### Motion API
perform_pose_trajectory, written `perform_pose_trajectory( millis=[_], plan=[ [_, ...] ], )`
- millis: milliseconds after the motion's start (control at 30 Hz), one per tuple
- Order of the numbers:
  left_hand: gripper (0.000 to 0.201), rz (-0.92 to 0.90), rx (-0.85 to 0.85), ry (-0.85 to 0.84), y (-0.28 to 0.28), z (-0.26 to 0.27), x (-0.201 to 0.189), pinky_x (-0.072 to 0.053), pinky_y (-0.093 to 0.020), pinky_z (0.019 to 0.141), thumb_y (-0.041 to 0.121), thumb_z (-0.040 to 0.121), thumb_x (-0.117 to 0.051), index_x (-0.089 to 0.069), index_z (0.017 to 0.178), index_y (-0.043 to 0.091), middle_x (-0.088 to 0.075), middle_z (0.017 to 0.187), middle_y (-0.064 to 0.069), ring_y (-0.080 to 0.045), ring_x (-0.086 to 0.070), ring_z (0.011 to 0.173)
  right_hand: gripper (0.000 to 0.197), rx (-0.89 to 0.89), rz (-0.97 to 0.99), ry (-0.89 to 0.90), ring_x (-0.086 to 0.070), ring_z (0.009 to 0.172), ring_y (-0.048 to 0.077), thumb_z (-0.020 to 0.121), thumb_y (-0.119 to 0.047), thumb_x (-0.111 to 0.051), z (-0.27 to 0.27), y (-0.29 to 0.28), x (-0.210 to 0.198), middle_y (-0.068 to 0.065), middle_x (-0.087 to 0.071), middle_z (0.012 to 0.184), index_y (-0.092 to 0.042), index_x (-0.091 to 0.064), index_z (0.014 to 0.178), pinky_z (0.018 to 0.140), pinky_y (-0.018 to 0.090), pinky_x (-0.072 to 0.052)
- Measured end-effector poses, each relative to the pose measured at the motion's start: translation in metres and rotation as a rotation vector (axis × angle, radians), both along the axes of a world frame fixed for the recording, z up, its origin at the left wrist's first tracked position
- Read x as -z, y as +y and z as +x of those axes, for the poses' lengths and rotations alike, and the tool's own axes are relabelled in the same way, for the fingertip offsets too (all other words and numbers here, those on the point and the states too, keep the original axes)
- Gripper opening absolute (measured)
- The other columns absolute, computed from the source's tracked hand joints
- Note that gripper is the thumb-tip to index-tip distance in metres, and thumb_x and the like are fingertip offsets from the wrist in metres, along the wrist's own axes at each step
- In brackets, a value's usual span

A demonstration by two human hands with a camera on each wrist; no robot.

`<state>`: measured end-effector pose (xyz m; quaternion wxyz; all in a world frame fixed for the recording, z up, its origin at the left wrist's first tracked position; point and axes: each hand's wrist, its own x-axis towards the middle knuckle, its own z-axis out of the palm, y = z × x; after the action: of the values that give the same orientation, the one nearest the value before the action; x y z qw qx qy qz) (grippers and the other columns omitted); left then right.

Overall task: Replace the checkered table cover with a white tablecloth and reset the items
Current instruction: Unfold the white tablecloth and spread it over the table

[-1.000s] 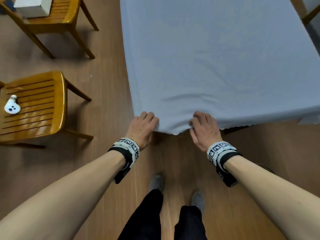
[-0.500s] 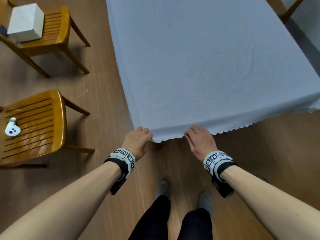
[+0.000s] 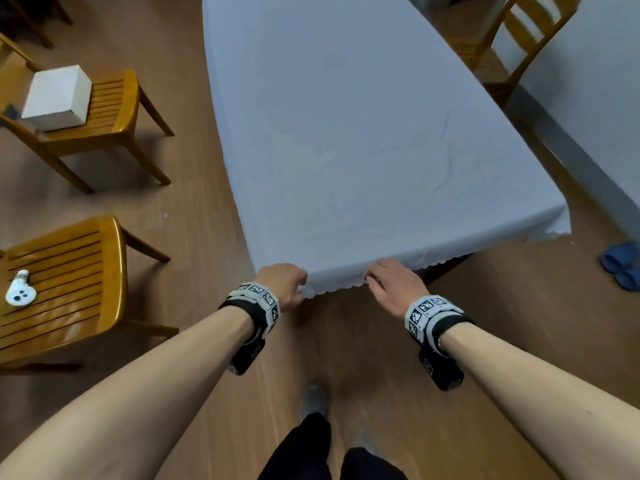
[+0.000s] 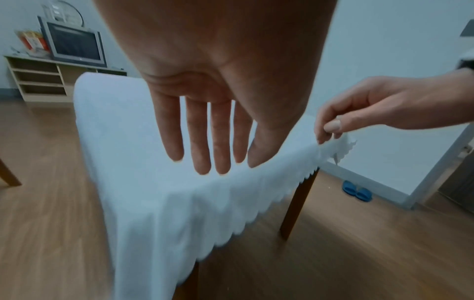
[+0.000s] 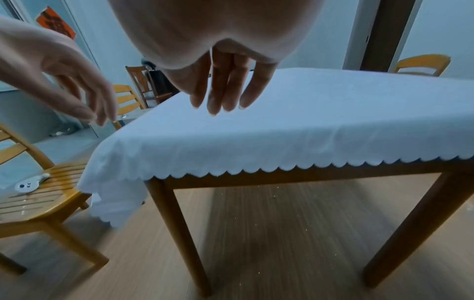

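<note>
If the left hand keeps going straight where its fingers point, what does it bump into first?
Probably the white tablecloth: the left hand has straight fingers aimed at its top near the edge. Depth is unclear, so it might skim just over.

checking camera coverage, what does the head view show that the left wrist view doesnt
Only the head view shows the white box on the far chair and the small white device on the near chair. Only the left wrist view shows a television on a shelf unit and the table legs. Both show the white tablecloth, both hands, left hand and right hand, and blue slippers.
</note>
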<state>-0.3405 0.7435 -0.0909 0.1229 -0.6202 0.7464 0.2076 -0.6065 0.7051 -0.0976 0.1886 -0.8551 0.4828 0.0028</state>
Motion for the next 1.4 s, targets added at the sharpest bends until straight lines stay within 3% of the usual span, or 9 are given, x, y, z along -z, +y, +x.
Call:
perform_pose_trajectory(
  millis=[200, 400, 700, 967, 1400],
  plan=[
    [0.034, -0.151, -0.063, 0.018, -0.017, -0.028, -0.07, -0.045, -0.03, 0.074, 0.035, 0.091, -0.054, -0.06, 0.122, 0.025, -0.065, 0.11, 0.006, -0.019, -0.061, 0.1, 0.023, -0.012, -0.02, -0.005, -0.049, 0.107, 0.013, 0.101, -0.029, -0.042, -0.027, -0.003, -0.051, -0.008, -0.058, 0.11, -0.023, -0.06, 0.113, 0.089, 0.032, -0.048],
    [0.031, -0.193, -0.151, -0.01, 0.016, -0.044, -0.127, -0.044, -0.029, 0.071, 0.036, 0.09, -0.055, -0.061, 0.118, 0.025, -0.066, 0.108, 0.008, -0.017, -0.062, 0.096, 0.022, -0.08, -0.034, 0.01, -0.05, 0.11, 0.015, 0.101, -0.028, -0.042, -0.045, 0.01, -0.09, -0.006, -0.056, 0.114, -0.024, -0.059, 0.115, 0.09, 0.033, -0.048],
    [0.033, -0.117, -0.285, -0.103, 0.066, -0.011, -0.158, -0.047, -0.029, 0.072, 0.037, 0.087, -0.057, -0.061, 0.118, 0.027, -0.066, 0.109, 0.008, -0.017, -0.062, 0.096, 0.025, -0.158, -0.021, 0.034, -0.05, 0.111, 0.015, 0.099, -0.025, -0.044, -0.027, 0.021, -0.136, -0.004, -0.055, 0.117, -0.024, -0.058, 0.119, 0.089, 0.034, -0.047],
    [0.034, -0.193, -0.316, -0.05, 0.045, 0.071, -0.176, -0.049, -0.03, 0.075, 0.042, 0.088, -0.057, -0.062, 0.118, 0.027, -0.066, 0.112, 0.006, -0.019, -0.062, 0.096, 0.027, -0.1, -0.043, 0.105, -0.049, 0.117, 0.017, 0.098, -0.024, -0.045, 0.054, -0.008, -0.158, -0.002, -0.055, 0.125, -0.023, -0.06, 0.121, 0.092, 0.037, -0.048],
    [0.029, -0.187, -0.248, -0.003, -0.018, 0.289, -0.183, -0.054, -0.033, 0.077, 0.044, 0.088, -0.055, -0.061, 0.112, 0.029, -0.066, 0.104, 0.006, -0.018, -0.063, 0.091, 0.028, 0.017, 0.017, 0.206, -0.05, 0.117, 0.017, 0.093, -0.024, -0.048, 0.256, -0.054, -0.158, -0.002, -0.054, 0.127, -0.024, -0.062, 0.118, 0.092, 0.037, -0.047]
  ],
)
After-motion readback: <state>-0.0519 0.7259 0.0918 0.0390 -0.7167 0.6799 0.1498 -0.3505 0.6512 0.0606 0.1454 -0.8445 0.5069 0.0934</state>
